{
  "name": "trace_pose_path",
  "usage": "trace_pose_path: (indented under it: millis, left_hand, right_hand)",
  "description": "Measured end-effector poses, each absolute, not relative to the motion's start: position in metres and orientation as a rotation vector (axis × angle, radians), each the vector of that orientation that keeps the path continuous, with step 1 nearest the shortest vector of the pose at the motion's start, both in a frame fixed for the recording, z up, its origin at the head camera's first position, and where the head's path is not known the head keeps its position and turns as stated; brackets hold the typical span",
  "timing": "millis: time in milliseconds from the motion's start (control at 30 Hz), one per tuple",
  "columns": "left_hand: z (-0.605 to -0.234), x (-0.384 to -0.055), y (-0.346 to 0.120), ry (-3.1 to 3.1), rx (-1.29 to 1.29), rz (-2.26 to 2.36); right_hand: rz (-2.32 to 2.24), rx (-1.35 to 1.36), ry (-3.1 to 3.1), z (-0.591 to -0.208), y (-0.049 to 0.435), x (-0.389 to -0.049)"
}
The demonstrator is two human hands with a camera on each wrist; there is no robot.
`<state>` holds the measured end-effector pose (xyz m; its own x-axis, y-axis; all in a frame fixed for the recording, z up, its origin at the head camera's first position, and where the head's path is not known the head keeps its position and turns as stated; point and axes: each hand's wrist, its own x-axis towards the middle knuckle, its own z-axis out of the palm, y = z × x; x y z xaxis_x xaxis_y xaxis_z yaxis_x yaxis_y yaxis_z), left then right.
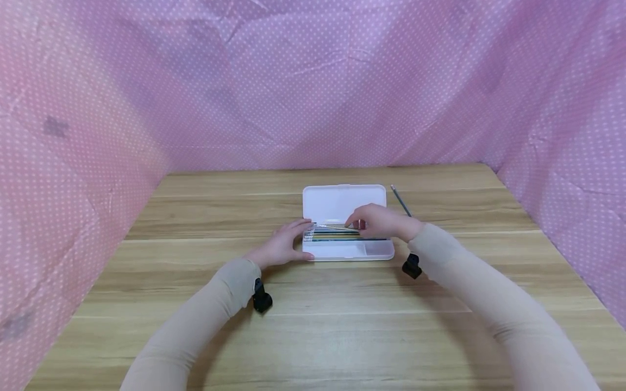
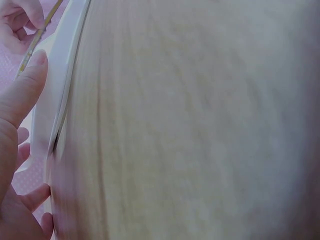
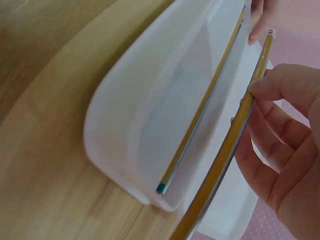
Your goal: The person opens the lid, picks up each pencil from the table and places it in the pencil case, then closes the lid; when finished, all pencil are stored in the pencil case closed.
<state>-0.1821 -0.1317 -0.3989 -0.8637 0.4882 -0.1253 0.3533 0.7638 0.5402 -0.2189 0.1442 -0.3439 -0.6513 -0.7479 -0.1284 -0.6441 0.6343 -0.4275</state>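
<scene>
A white plastic pencil case (image 1: 337, 251) lies open on the table, its lid (image 1: 342, 201) folded back. Several pencils (image 1: 332, 239), yellow and dark green, lie lengthwise in its tray. Between thumb and fingers, my right hand (image 1: 383, 220) pinches a yellow pencil (image 3: 220, 160) above the case, its eraser end pointing left. At the case's left end, my left hand (image 1: 281, 244) rests with fingers and thumb extended, the thumb at the front edge. The left wrist view shows that thumb (image 2: 27, 85) close to the held pencil (image 2: 45, 22).
A dark green pencil (image 1: 400, 199) lies on the wooden table (image 1: 323, 326) behind my right wrist, partly hidden by it. Pink dotted cloth (image 1: 313, 98) hangs behind the table and along both sides. A small front compartment (image 1: 379, 248) sits at the tray's right end.
</scene>
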Motion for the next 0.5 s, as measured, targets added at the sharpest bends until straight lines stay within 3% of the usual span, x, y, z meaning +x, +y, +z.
trace_pose_path:
  millis: [500]
  left_hand:
    - [-0.397,-0.182,-0.131,2.704,0.659,0.742]
  right_hand:
    - [-0.467,-1.148,2.518,-0.353,0.116,-0.225]
